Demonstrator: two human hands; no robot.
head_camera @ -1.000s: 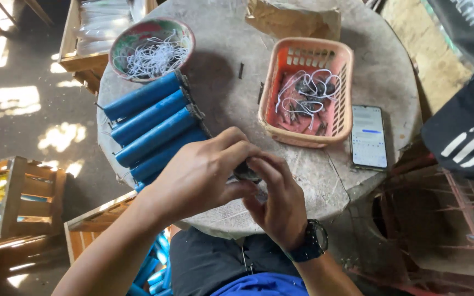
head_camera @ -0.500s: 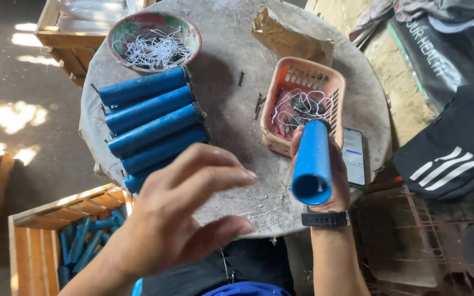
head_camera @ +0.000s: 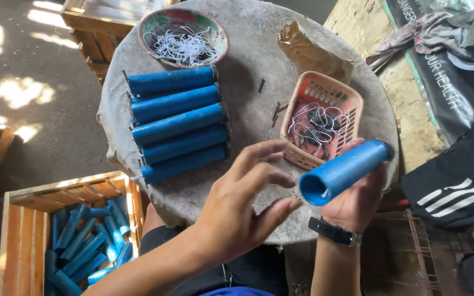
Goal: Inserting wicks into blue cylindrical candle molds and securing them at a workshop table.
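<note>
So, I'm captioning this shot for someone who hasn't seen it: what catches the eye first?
The blue tube held in the right hand at lower right, its open end toward the camera, with the left hand spread open beside it. Next, the row of five blue tubes lying side by side on the round table, between a bowl of white threads at the top and an orange basket on the right.
</note>
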